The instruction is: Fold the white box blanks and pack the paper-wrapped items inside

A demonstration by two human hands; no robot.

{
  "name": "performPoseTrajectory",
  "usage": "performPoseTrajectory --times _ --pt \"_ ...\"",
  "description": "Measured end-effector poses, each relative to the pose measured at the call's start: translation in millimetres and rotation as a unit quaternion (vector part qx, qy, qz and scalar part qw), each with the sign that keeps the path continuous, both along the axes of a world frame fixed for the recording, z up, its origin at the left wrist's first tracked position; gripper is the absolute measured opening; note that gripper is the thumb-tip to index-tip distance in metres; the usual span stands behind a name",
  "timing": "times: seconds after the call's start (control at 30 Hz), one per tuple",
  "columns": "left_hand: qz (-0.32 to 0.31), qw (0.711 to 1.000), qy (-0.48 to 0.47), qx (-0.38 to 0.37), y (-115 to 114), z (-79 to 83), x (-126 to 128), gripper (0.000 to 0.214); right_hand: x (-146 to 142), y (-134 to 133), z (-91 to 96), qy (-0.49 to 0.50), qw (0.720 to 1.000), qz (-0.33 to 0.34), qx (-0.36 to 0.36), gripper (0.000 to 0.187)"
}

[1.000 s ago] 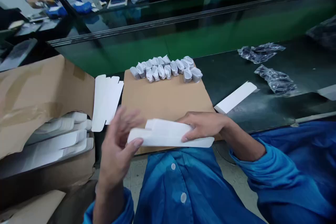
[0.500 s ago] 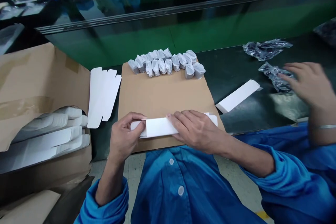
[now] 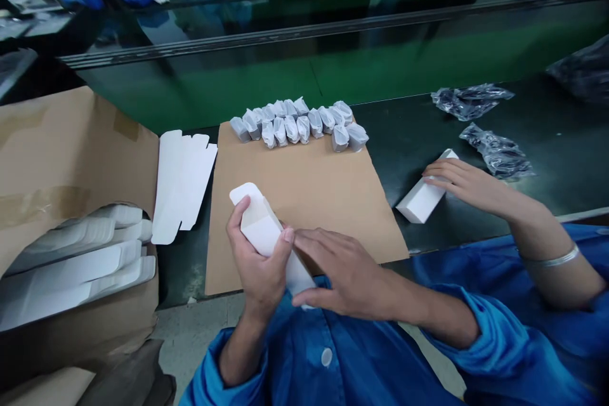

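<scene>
My left hand [image 3: 257, 260] is wrapped round a small white paper box [image 3: 259, 225] that points away from me with its end flap open. My right hand [image 3: 342, 269] presses on the near end of the same box, fingers closed against it. Both hands hover over the near edge of a brown cardboard sheet [image 3: 304, 196]. A row of small white wrapped parts [image 3: 297, 124] lies along the sheet's far edge. Flat white box blanks [image 3: 183, 181] lie just left of the sheet.
An open carton [image 3: 57, 158] at the left holds stacked flat white blanks [image 3: 76, 266]. At the right a co-worker's hand [image 3: 464, 181] rests on another white box [image 3: 423, 196]. Two clear bags of dark parts [image 3: 495, 149] lie on the dark bench. A green conveyor [image 3: 333, 70] runs behind.
The white box went from lying flat across the cardboard to standing lengthwise, opened into a tube in my left hand. The co-worker's hand moved from the bags to the other white box.
</scene>
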State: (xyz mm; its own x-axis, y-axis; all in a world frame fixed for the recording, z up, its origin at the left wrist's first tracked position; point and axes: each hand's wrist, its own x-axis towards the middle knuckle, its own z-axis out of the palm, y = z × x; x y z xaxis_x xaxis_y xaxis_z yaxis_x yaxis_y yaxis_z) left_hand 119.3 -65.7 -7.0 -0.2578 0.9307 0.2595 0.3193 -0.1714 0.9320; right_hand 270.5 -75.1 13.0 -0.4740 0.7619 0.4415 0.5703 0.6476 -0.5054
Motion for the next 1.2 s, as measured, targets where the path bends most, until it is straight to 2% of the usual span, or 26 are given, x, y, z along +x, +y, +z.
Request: performPoseTrajectory --times 0.07,0.17,0.23,0.27,0.33,0.4,0.43,0.5,0.57,0.7,0.83,0.9,1.03,1.1,1.2 --pt "-0.043 0.997 0.059 -0.012 5.0 3.1 -6.5 0.063 3.1 6.5 8.5 0.091 0.991 0.008 -0.097 0.051" --pt "-0.120 0.990 0.079 0.006 6.8 8.4 -15.1 0.054 9.7 22.6 16.9 0.166 0.977 0.031 -0.132 0.037" --pt "-0.129 0.989 0.077 0.001 5.1 9.4 -18.7 0.046 13.9 32.3 19.1 0.174 0.966 0.092 -0.166 0.029" --pt "-0.132 0.989 0.071 -0.016 4.2 8.9 -20.3 0.042 16.2 36.7 19.6 0.192 0.957 0.095 -0.193 0.027" --pt "-0.146 0.986 0.049 -0.071 2.8 6.9 -22.9 0.039 20.3 46.0 20.1 0.275 0.928 0.045 -0.247 0.026" --pt "-0.165 0.978 0.034 -0.121 2.6 5.2 -23.9 0.039 21.9 56.5 19.8 0.374 0.881 -0.026 -0.290 0.028" --pt "-0.174 0.975 0.038 -0.133 2.9 5.1 -23.5 0.039 21.2 61.8 19.4 0.405 0.857 -0.039 -0.318 0.031" --pt "-0.181 0.973 0.067 -0.124 4.0 6.0 -21.2 0.039 16.7 70.2 18.6 0.420 0.823 -0.005 -0.382 0.038" --pt "-0.175 0.976 0.106 -0.077 5.5 7.1 -18.1 0.037 10.2 73.6 18.8 0.410 0.805 0.042 -0.427 0.039" --pt "-0.147 0.979 0.142 0.014 7.1 3.1 -13.6 0.049 1.4 67.6 21.5 0.399 0.804 0.072 -0.436 0.032" --pt "-0.108 0.983 0.139 0.052 5.4 -4.6 -11.4 0.060 1.3 61.6 21.5 0.376 0.825 0.057 -0.417 0.030" --pt "-0.099 0.985 0.130 0.055 4.5 -5.4 -11.4 0.058 2.4 61.3 20.3 0.367 0.834 0.054 -0.407 0.030" --pt "-0.136 0.985 0.103 0.020 4.8 -2.2 -13.8 0.044 3.3 61.6 18.5 0.367 0.836 0.058 -0.405 0.029" --pt "-0.134 0.986 0.100 0.021 5.2 -1.4 -13.9 0.045 2.8 60.4 18.8 0.359 0.838 0.057 -0.406 0.028" --pt "-0.106 0.989 0.084 0.051 4.6 -3.8 -10.5 0.051 2.0 57.5 21.5 0.324 0.863 0.043 -0.385 0.023"
